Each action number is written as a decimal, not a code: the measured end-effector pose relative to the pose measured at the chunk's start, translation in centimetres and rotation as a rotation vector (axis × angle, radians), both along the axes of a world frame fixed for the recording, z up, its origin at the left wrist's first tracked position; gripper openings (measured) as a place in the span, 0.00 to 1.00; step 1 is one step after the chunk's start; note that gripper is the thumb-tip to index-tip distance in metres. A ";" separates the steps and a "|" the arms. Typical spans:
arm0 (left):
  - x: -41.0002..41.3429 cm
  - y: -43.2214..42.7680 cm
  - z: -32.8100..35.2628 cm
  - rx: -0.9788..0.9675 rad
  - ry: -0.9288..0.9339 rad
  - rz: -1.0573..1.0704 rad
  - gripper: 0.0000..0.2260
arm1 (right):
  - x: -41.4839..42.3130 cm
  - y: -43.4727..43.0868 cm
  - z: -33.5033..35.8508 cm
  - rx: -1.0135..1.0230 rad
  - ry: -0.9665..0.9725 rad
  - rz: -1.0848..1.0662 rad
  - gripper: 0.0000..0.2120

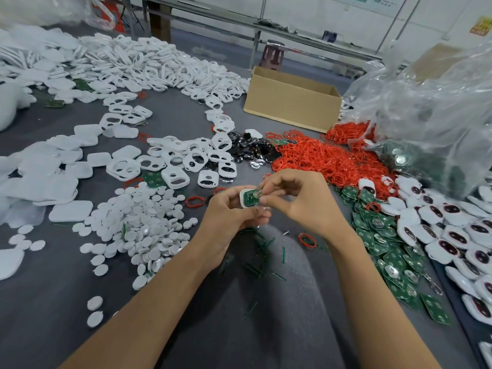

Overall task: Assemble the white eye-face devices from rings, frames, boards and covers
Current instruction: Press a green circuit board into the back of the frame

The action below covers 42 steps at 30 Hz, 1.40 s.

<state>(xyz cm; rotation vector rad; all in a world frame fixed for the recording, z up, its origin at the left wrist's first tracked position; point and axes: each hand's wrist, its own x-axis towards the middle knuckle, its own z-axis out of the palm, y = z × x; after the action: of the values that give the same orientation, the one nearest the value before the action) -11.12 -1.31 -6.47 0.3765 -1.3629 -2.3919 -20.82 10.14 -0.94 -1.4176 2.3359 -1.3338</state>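
Observation:
My left hand (231,214) grips a white frame (242,196) with a green board (251,197) lying in it, held over the grey table. My right hand (298,198) pinches the board's upper right corner with curled fingertips. White two-hole frames (175,166) lie scattered beyond my hands. A heap of red rings (324,158) spreads to the upper right. Loose green boards (383,235) pile up at the right. Flat white covers (61,187) lie at the left, and assembled white eye-face devices (452,230) fill the far right.
Small white round discs (143,225) heap left of my hands. A pile of black glossy pieces (250,150) lies by the red rings. An open cardboard box (292,105) stands behind. Clear plastic bags (426,107) sit at the right. Green offcuts (259,249) litter my lap.

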 end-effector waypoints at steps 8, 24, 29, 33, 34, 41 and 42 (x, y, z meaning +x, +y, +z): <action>0.0 0.0 -0.1 -0.015 -0.013 0.007 0.15 | -0.2 -0.2 0.0 0.134 0.212 -0.007 0.11; -0.1 0.1 0.0 -0.024 -0.027 0.003 0.15 | -0.6 -0.3 -0.6 0.102 0.114 -0.030 0.12; 0.0 0.1 0.0 -0.024 -0.029 0.003 0.15 | -0.7 -0.3 -0.7 0.117 0.104 -0.039 0.11; -0.1 0.1 0.1 -0.020 -0.034 0.005 0.16 | -0.6 -0.3 -0.7 0.124 0.105 -0.033 0.10; -0.1 0.1 0.1 -0.020 -0.034 0.006 0.16 | -0.7 -0.4 -0.7 0.127 0.106 -0.031 0.10; 0.0 0.2 0.2 -0.021 -0.038 0.002 0.16 | -0.6 -0.3 -0.7 0.133 0.122 -0.023 0.11; 0.0 0.2 0.3 -0.022 -0.038 0.003 0.16 | -0.6 -0.3 -0.7 0.136 0.124 -0.024 0.11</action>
<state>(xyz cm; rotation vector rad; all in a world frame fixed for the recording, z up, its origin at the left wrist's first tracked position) -11.10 -1.10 -6.21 0.4205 -1.4025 -2.3768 -21.43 9.80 -1.59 -1.4748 2.4754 -1.0977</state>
